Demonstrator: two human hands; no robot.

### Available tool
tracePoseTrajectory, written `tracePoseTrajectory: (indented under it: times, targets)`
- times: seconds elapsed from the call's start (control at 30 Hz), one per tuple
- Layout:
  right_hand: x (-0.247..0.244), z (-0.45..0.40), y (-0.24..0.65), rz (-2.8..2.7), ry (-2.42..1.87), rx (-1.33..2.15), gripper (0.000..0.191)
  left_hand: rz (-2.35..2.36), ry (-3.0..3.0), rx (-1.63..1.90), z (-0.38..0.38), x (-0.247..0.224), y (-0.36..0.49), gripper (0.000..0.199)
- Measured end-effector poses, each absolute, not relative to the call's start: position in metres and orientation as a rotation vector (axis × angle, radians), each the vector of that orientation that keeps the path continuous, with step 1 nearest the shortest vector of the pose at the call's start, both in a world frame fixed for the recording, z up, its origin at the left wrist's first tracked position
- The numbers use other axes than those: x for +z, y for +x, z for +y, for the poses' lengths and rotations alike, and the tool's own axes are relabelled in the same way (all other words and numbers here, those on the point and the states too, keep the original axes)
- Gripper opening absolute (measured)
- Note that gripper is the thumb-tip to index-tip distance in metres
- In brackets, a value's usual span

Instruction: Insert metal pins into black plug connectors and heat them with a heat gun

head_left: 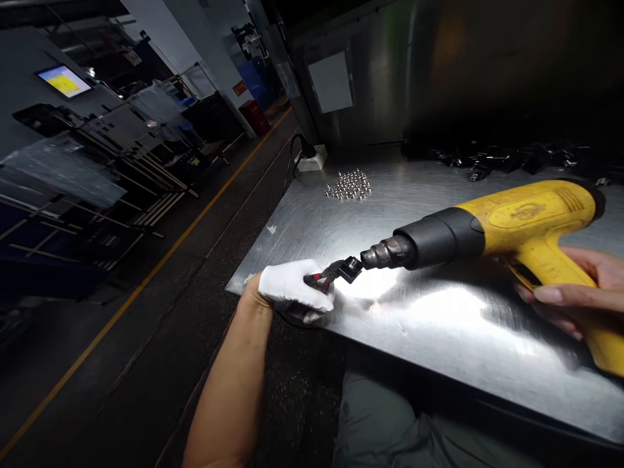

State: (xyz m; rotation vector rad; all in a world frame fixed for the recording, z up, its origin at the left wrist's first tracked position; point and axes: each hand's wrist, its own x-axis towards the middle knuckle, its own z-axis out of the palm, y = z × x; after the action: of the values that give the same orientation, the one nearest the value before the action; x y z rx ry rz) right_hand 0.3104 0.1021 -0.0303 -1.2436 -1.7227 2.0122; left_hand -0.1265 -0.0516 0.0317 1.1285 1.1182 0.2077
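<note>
Bare right hand clasping yellow heat gun, gloved left hand closing around pliers, these holding small black part just before nozzle, metal table lying beneath, metal pieces clustering beyond, black parts lying farther back

The left hand, in a white glove, grips pliers whose tips hold a small black part above the metal surface. The bare right hand holds a yellow heat gun, its nozzle at the part, perhaps touching. Behind lie small metal pieces, a white socket block and dark parts.
</note>
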Motion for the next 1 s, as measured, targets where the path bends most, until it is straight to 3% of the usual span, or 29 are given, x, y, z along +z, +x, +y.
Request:
tracePoseTrajectory:
  times: [0.77, 1.0]
  targets:
    - [-0.032, 0.103, 0.311, -1.620, -1.238, 2.088, 0.039, 1.091, 1.157, 0.266, -0.052, 0.030, -0.122, 0.034]
    - [-0.011, 0.091, 0.300, -1.597, -1.265, 2.070, 0.039, 1.119, 1.153, 0.290, -0.053, 0.026, -0.121, 0.033]
